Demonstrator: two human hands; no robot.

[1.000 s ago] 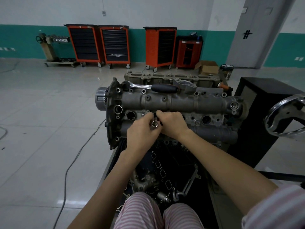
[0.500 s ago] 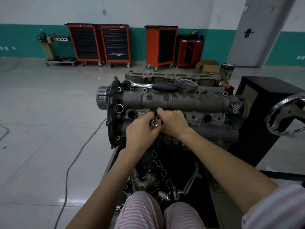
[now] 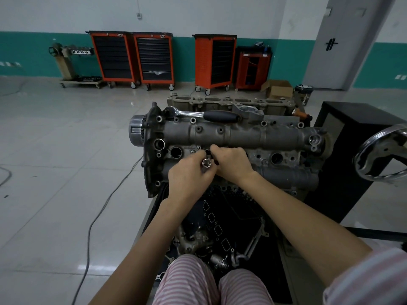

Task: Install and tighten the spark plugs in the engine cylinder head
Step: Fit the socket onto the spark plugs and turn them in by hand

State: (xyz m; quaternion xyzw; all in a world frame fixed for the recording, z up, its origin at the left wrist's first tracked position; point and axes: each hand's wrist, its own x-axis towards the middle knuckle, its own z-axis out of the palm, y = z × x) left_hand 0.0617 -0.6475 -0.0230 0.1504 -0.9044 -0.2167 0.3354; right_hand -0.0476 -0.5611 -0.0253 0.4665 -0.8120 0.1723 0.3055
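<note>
Nearest, striped trousers. Above them both hands meet at the cylinder head (image 3: 242,137): the left hand (image 3: 189,175) grips a silver socket (image 3: 206,163), the right hand (image 3: 231,161) pinches something dark beside a plug well. Behind lies a ratchet (image 3: 204,115). A tilted socket could cross-thread the plug, I judge.

Both hands (image 3: 191,172) (image 3: 231,161) gripping socket (image 3: 206,163) over cylinder head (image 3: 242,135), ratchet (image 3: 204,114) on top
</note>
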